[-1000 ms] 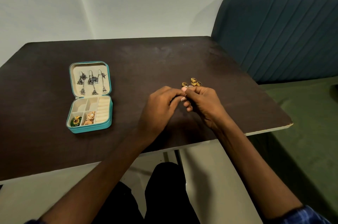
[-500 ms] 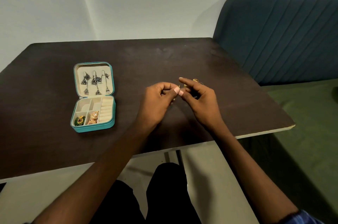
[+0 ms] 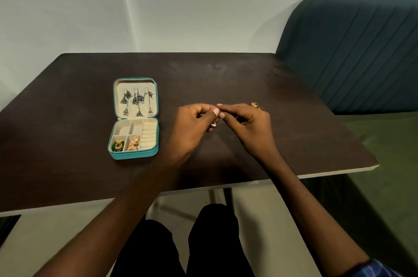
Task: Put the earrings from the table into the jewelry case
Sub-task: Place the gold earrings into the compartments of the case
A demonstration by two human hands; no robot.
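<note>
Dark desk: both hands over it, fingers pinching one small gold earring between them, probably readying it for the open case.

Both hands meet fingertip to fingertip over the table, the left hand and right hand pinching one small gold earring (mostly hidden). The open jewelry case lies left of them; more gold earrings sit just beyond the right hand.

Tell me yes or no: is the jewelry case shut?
No, the case lies open on the table, lid flat, earrings showing inside.
</note>
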